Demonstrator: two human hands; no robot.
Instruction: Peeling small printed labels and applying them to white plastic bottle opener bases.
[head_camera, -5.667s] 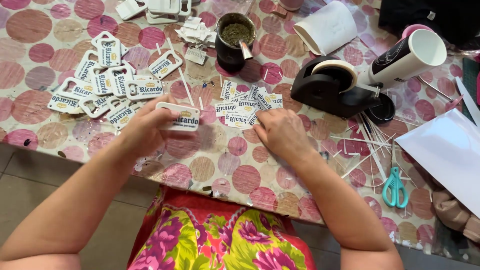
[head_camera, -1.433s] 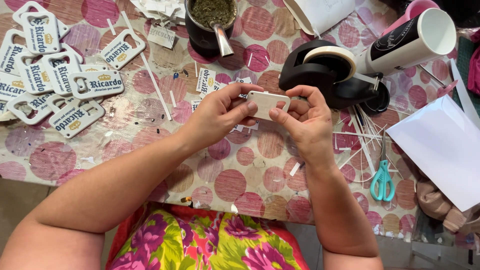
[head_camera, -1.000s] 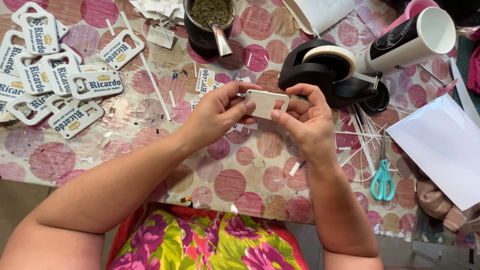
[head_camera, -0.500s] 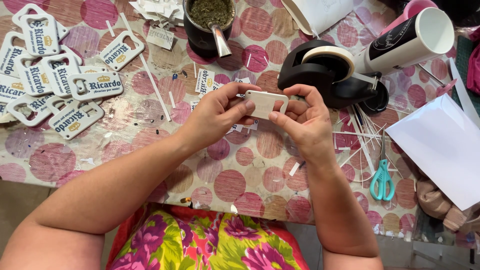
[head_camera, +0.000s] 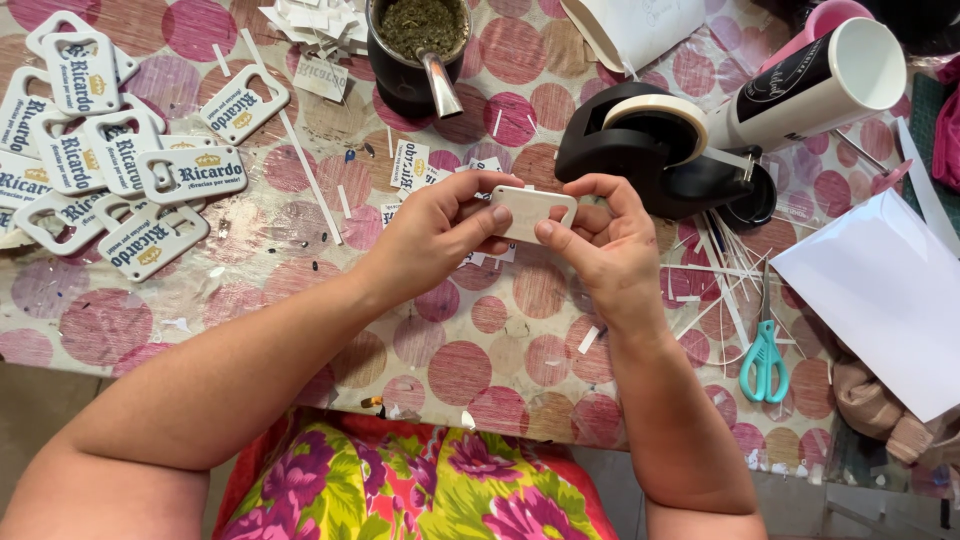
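- A white tag (head_camera: 532, 211), blank side up, was held in the air just above the worktop (head_camera: 300, 330), in front of the tape dispenser (head_camera: 655, 150).
- The left hand (head_camera: 435, 235) pinched the tag's left end, thumb on top and fingers curled beneath; its forearm ran down and left, off the worktop's near edge.
- The right hand (head_camera: 610, 240) pinched the right end, thumb pressed on the tag's lower edge and forefinger arched over the top; its wrist was bent and the forearm dropped almost straight down.
- Both hands met at the tag, knuckles nearly touching.
- Small printed labels (head_camera: 410, 165) lay on the worktop just beyond and under the hands.
- A dark cup (head_camera: 420, 45) of green herb with a metal straw stood farther back.
- Finished tags (head_camera: 120, 175) with blue print lay grouped at the far left.
- A white tube (head_camera: 815, 85) lay on its side behind the dispenser.
- Teal scissors (head_camera: 765, 360) lay to the right among thin paper strips, beside a white sheet (head_camera: 885, 290).
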